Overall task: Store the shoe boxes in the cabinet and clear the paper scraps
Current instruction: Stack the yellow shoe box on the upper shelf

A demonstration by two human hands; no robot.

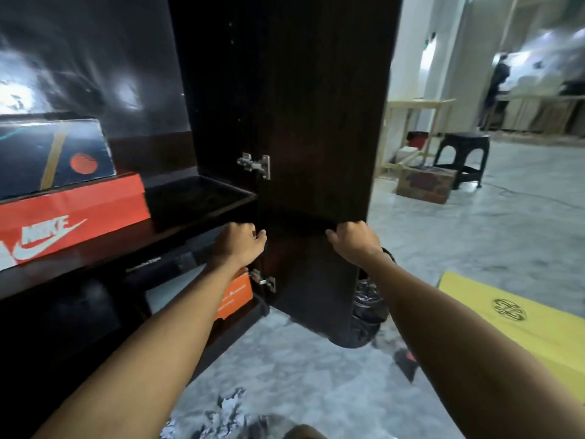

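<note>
Crumpled paper scraps [229, 413] litter the grey floor [316, 381] before the open cabinet door [319, 147].
Left hand [240, 243] and right hand [356, 240] curl their fingers on that door; left of it, shelved shoe boxes [69, 213]; right, a yellow box [519, 324] and black stool [463, 158].

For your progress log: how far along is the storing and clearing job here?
Done: an orange shoe box with a dark box on top sits shelved. In hand: left hand and right hand hold a black box by the cabinet door. Left: paper scraps on the floor.
</note>
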